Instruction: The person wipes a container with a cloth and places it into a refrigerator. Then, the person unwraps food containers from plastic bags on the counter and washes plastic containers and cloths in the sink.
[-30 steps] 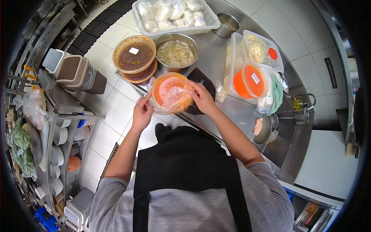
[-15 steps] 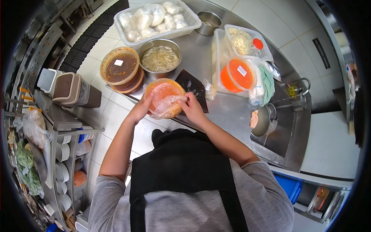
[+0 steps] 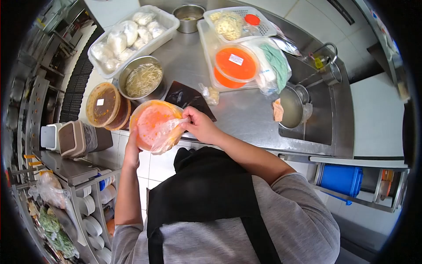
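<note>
A round plastic tub [image 3: 151, 121] with orange-stained sides is held up at the counter's near edge. Thin clear plastic film [image 3: 169, 136] lies over it, bunched along its right and lower side. My left hand [image 3: 133, 148] grips the tub's left side, with most of its fingers hidden behind or beneath it. At the tub's right rim my right hand [image 3: 200, 125] is closed, pinching a gathered part of the film between thumb and fingers. Just beyond lies a dark flat sheet [image 3: 189, 97], near a pot of bean sprouts [image 3: 144, 80] in liquid and a tub of brown sauce [image 3: 103, 105].
A white bin [image 3: 171, 33] of bagged white items stands at the back left, near a small metal pot [image 3: 189, 20]. To the right are an orange-filled tub [image 3: 236, 64], a green cloth [image 3: 274, 60] and a sink [image 3: 318, 125]. Shelves of bowls [image 3: 92, 225] flank my left.
My view has turned, so the counter items sit further left. My right hand has drawn the film outward into a tighter gather at the rim; my left hand still holds the tub.
</note>
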`<state>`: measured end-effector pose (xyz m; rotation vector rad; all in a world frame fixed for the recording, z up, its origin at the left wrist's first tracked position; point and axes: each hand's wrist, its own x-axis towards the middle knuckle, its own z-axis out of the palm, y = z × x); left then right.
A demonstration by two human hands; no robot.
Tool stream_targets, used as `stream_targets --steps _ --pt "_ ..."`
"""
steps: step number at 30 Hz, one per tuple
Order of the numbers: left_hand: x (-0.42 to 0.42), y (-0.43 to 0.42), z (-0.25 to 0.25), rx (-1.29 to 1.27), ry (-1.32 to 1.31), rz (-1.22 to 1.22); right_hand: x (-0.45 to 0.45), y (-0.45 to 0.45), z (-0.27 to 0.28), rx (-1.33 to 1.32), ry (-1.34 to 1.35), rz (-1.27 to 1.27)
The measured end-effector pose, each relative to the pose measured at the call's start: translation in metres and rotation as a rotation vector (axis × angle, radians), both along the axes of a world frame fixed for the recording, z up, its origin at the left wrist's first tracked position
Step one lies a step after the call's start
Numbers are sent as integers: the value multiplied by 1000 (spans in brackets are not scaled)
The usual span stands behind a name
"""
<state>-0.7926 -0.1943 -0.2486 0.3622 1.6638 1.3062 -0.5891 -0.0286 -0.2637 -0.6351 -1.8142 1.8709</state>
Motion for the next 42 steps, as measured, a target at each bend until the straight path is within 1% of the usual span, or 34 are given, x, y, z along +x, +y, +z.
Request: stream_targets --steps 1,2,3,5,6,7,9,10,11,13,15,17,18,19,21,23,25,26,28,29,30,31,32,33,35,37,38,39,40,41,42 --pt "4 0 11 -4 7 -12 4 1 10 -18 50 25" --pt "9 1 21 60 -11 -9 12 1 22 -106 70 54" --pt "15 2 28 125 -28 -7 19 4 21 -108 79 43" --pt "25 7 36 152 -43 -8 33 11 20 241 133 46" --pt "30 9 38 159 -38 -3 41 14 23 302 158 42" --pt "38 13 42 166 -32 3 51 15 26 302 166 29" --pt "58 20 48 164 -38 -5 74 17 34 -102 174 147" --pt "67 24 49 169 -50 1 89 21 42 -130 97 183" --pt "77 29 51 174 -62 7 104 24 42 -130 108 173" --pt "105 41 61 173 -55 -10 132 30 41 -2 96 171" --pt "130 52 63 168 -53 -14 160 39 32 -31 137 154" --pt "148 61 56 184 -125 7 187 54 12 306 119 18" --pt "161 67 59 180 -116 14 206 61 22 114 56 23" --pt "176 74 63 210 -123 9 224 69 17 109 66 30" --pt "202 86 67 234 -124 17 258 85 4 -9 49 -51" --pt "220 99 70 253 -149 43 299 107 0 -14 83 -112" --pt "229 108 67 274 -122 38 347 133 -3 70 77 -272" --pt "236 113 69 259 -113 40 375 149 10 78 13 -325" --pt "247 119 70 219 -103 49 439 177 13 179 11 -558" --pt "252 122 71 218 -99 52 470 190 19 188 -40 -685" --pt "255 125 70 191 -108 41 518 216 -2 256 -93 -706" --pt "257 127 68 162 -118 30 548 229 -5 463 -311 -889" --pt "254 127 61 142 -125 25 561 225 24 822 -683 -958" --pt "256 128 60 138 -126 22 560 217 37 941 -994 -1133" --pt "261 132 57 114 -118 8 544 211 44 1068 -1054 -1196" --pt "257 134 41 118 -155 5 509 211 9 1044 -874 -884" --pt "254 135 29 154 -142 -21 461 187 20 781 -695 -758" --pt "252 136 16 191 -130 -48 428 174 11 826 -551 -592" --pt "251 139 5 217 -94 -77 392 158 -4 796 -457 -521" --pt "253 141 -1 221 -104 -97 365 142 -27 857 -496 -500" --pt "256 143 -6 218 -134 -106 346 135 -24 802 -449 -364"
